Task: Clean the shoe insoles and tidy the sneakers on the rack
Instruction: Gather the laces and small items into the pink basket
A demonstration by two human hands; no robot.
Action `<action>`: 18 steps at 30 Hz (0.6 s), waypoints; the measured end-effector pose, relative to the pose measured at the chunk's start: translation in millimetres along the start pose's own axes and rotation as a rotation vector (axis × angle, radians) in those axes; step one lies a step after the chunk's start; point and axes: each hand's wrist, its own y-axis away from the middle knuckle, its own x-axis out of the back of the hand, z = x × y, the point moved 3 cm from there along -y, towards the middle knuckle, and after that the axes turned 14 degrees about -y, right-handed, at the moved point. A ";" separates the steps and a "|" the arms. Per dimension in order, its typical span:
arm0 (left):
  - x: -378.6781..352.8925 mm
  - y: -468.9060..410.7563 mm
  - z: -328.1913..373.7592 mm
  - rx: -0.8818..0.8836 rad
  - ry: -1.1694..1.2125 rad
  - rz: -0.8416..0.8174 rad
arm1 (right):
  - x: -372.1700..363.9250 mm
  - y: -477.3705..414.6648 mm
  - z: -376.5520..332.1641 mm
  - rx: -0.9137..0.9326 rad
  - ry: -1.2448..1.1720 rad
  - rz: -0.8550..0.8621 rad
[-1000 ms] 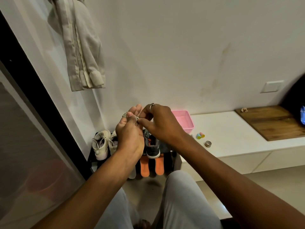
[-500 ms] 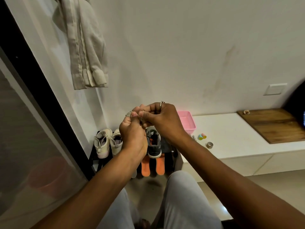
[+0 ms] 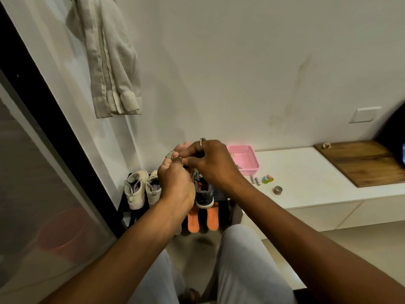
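Head view: pinched a small band [image 3: 180, 158] between left hand [image 3: 175, 185] and right hand [image 3: 211, 164]; risked dropping it among the sneakers [image 3: 140, 189] through a slack grip.

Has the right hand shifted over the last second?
No. The right hand sits just left of the pink tray, as before, pinching a grey cord together with the left hand.

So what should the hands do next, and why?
Probably release the grey band to free a hand. The left hand and right hand both pinch it at a left fingertip, while the orange insoles stand below the dark sneaker on the rack, touched by neither.
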 end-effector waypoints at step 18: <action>-4.8 9.1 -6.2 0.068 -0.046 -0.102 | 6.2 -2.4 3.9 -0.066 0.231 0.010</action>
